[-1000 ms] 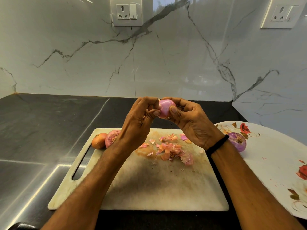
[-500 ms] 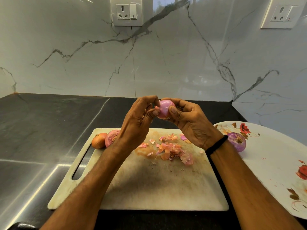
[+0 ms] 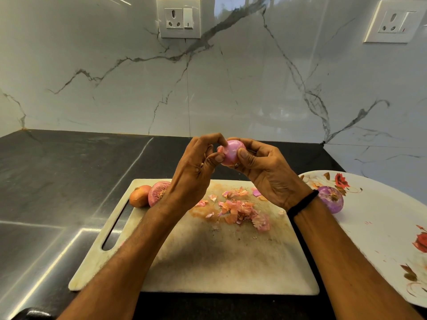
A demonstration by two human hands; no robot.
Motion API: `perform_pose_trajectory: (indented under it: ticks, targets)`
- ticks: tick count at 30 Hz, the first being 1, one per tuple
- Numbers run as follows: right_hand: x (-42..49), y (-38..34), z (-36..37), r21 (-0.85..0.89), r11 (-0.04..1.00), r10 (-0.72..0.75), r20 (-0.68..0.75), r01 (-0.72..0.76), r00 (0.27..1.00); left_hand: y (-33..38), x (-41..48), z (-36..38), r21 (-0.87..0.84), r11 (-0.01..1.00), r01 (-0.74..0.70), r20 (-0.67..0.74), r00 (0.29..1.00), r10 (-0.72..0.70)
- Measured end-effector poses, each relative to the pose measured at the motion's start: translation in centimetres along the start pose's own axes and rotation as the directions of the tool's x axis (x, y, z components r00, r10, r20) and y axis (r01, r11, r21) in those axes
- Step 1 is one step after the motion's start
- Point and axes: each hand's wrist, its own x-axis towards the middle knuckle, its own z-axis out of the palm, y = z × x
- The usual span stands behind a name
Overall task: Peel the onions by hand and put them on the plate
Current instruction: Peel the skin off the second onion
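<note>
both hands grip one pink onion — above the cutting board.

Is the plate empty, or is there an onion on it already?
Not empty: one peeled purple onion lies on the plate, near its rim.

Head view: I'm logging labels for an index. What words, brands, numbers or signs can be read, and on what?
None can be read.
Left wall socket: a tiny mark on its switch, too small to read.
Right wall socket: no legible marking.
Plate: flower print only, no text.
Cutting board: plain.
</note>
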Motion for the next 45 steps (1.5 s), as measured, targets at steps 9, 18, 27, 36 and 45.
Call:
perform_pose_trajectory:
  ticks: [9,18,27,36,45]
  targets:
    - [-0.05,0.01,-0.03,0.005,1.000,0.005,0.005,-0.005,1.000,-0.23,0.00,-0.04,0.028,0.999,-0.032,-0.011,0.999,0.032]
    - [-0.05,0.04,0.07,0.018,1.000,0.010,-0.003,-0.010,1.000,-0.27,-0.16,0.24,0.012,1.000,-0.021,-0.029,0.999,0.021]
    - [-0.19,0.06,0.29,0.023,1.000,0.013,0.005,-0.013,1.000,-0.25,-0.16,0.28,0.035,0.998,-0.059,-0.055,0.997,0.060]
    - [-0.13,0.12,0.41,0.088,0.996,0.034,0.002,-0.034,0.999,-0.48,-0.26,0.33,0.054,0.996,-0.067,-0.057,0.996,0.070]
    - [-0.18,0.23,0.43,0.102,0.994,0.042,0.005,-0.042,0.999,-0.07,-0.29,0.47,0.034,0.999,-0.031,-0.047,0.998,0.032]
